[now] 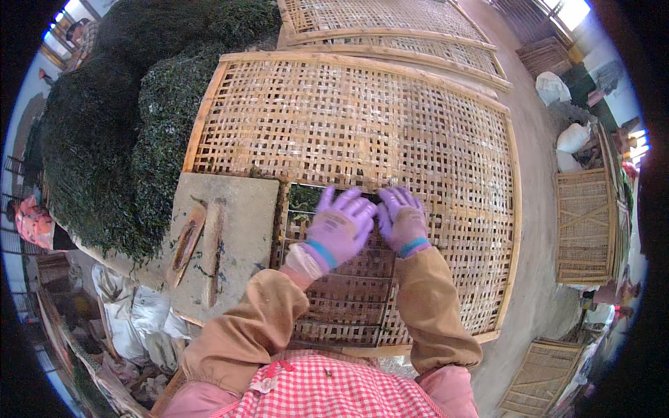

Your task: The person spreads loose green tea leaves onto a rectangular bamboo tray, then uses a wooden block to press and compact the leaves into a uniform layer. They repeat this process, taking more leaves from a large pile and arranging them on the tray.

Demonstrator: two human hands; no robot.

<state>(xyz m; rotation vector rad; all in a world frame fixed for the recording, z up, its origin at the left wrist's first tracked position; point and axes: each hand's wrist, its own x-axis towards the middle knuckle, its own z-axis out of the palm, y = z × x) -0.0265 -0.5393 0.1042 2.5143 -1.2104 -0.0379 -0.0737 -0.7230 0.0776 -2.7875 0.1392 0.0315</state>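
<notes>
My left hand [342, 224], in a purple glove with a blue cuff, is palm down over the far end of a thin divided frame [388, 308]. Its fingers are stretched out and slightly apart. Beside it, my gloved right hand [407, 219] leans inward at the frame's far right corner, fingers spread and bent down. Both hands are slightly blurred, and their undersides are hidden. Dark green shredded plant matter [303, 197] shows in the frame's far left corner. The frame lies on a woven bamboo tray [334, 120] with a wooden rim; the weave shows through its nearer cells.
Left of the frame, a grey board [235, 196] carries a hollowed wooden block [189, 237] and a wooden bar [211, 256]. A large dark green heap [167, 104] rises behind it. More woven trays [376, 21] lie beyond. White sacks [141, 313] are at lower left.
</notes>
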